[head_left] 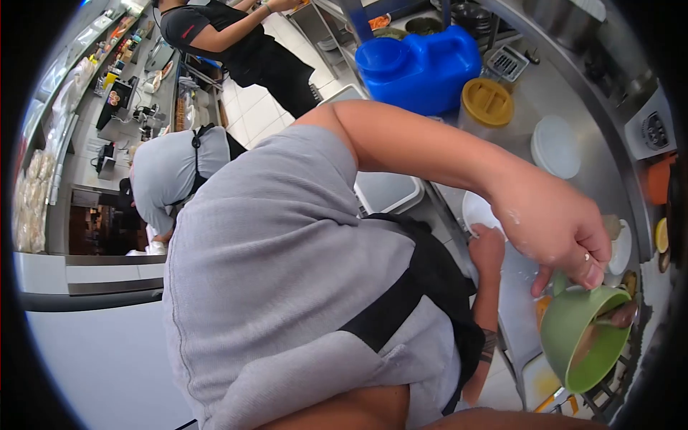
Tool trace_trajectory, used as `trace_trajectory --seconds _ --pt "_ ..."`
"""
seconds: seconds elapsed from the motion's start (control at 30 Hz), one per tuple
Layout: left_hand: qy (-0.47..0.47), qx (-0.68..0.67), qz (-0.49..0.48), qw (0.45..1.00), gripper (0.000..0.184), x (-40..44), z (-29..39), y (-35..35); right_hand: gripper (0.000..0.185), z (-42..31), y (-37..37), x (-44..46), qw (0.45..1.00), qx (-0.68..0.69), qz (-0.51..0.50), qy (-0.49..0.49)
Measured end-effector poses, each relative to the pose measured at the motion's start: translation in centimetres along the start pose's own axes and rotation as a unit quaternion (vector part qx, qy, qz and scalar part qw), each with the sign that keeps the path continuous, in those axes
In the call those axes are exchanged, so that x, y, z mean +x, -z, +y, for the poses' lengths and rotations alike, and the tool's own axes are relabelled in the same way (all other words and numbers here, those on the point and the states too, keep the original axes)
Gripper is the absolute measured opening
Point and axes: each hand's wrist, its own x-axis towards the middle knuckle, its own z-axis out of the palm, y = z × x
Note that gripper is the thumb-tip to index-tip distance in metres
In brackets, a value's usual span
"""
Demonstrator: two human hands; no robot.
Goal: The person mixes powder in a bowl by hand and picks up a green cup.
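Observation:
My left hand (559,233), with whitish smears on its back, is closed on the handle of a green cup (570,333). The cup is tilted so that its mouth faces right, and brownish residue shows inside. Something dark and shiny lies across its mouth; I cannot tell what. Farther back, my right hand (487,247) has its fingers closed at the rim of a white bowl (479,209), which is partly hidden behind my left forearm. A dark band or marking shows on my right forearm.
A metal counter (527,165) holds a blue jerrycan (423,68), a yellow-lidded container (487,104) and a white round lid (555,147). A lemon piece (661,235) lies at the far right. Two co-workers, one in black (236,46) and one in grey (168,168), stand behind.

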Motion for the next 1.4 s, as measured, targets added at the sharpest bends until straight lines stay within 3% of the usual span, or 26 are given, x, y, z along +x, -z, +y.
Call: trace_trajectory --seconds 0.1,0.13,0.3,0.37,0.47,0.6,0.7,0.8,0.87,1.03,1.2,1.4 --pt "-0.009 0.033 0.001 0.999 0.034 -1.6 0.4 -0.3 0.027 0.1 0.1 0.0 1.0 0.027 -0.014 0.006" --pt "-0.022 0.066 -0.002 0.998 0.034 -2.1 0.6 -0.5 0.027 1.9 -1.9 0.1 0.998 -0.055 -0.016 0.012" --pt "-0.057 0.092 -0.011 0.994 0.036 -1.8 0.2 -1.2 0.027 2.9 -3.2 -0.8 0.997 0.035 -0.048 -0.041" --pt "-0.108 0.162 0.002 0.981 0.037 -1.3 0.0 -1.2 0.027 2.9 -3.2 -1.0 0.996 0.052 -0.052 -0.051" --pt "-0.106 0.122 0.007 0.987 0.035 -1.2 0.3 -1.3 0.027 4.6 -4.8 -0.9 0.993 0.082 -0.057 -0.064" --pt "-0.157 0.116 0.018 0.981 0.034 -1.0 0.3 -1.3 0.026 16.5 -14.8 -0.8 0.96 0.254 -0.034 -0.111" --pt "-0.178 0.13 0.027 0.975 0.032 -1.2 0.9 -1.6 0.029 -1.5 1.0 0.5 0.988 0.058 -0.113 -0.084" --pt "-0.185 0.083 0.052 0.978 0.031 -1.3 1.3 -1.8 0.034 -1.1 0.6 0.5 0.984 0.094 -0.119 -0.09" --pt "-0.206 0.144 0.052 0.966 0.028 -1.1 1.5 -1.6 0.035 0.4 -0.6 0.6 0.983 0.112 -0.119 -0.08" --pt "-0.211 0.132 0.066 0.966 0.026 -1.5 2.0 -1.5 0.037 0.3 -0.4 0.8 0.984 0.129 -0.104 -0.067" --pt "-0.244 0.145 0.081 0.955 0.025 -1.5 2.2 -1.2 0.034 -6.1 5.4 1.1 0.998 -0.005 -0.054 -0.014" --pt "-0.266 0.172 0.068 0.946 0.024 -0.8 2.3 -1.0 0.034 -3.4 3.3 1.3 0.998 0.017 -0.055 0.021"
